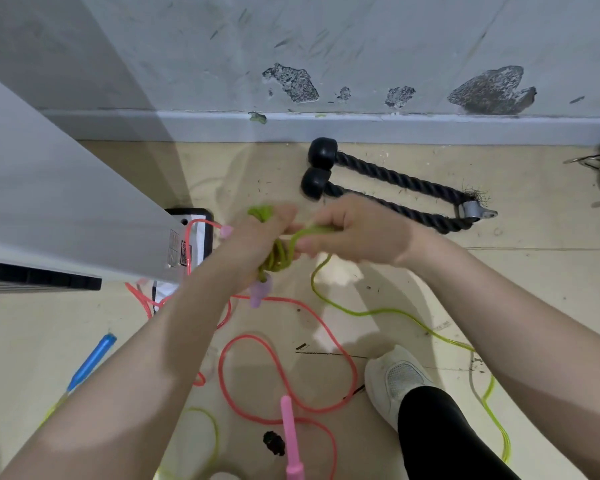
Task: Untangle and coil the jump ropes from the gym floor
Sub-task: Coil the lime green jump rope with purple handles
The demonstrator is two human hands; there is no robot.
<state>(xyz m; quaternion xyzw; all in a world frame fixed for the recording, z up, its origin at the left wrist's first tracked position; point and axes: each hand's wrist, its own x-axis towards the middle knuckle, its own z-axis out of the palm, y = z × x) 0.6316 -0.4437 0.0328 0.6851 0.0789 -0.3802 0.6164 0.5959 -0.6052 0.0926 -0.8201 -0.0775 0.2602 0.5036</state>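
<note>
Two hands work one green jump rope [278,256] above the floor [520,282]: the left hand [257,237] grips its bundled coils, a lilac handle [261,289] dangling beneath, while the right hand [354,233] pinches a strand leading off the bundle. Its loose tail trails right across the tiles. Below lies a pink jump rope [284,375] in loops, beside a white shoe [395,379]. Near the wall rests a black rope attachment [388,187].

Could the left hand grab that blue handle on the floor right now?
Probably not at once: the left hand grips the green rope coil. The blue handle lies uncovered on the floor, under that forearm.
</note>
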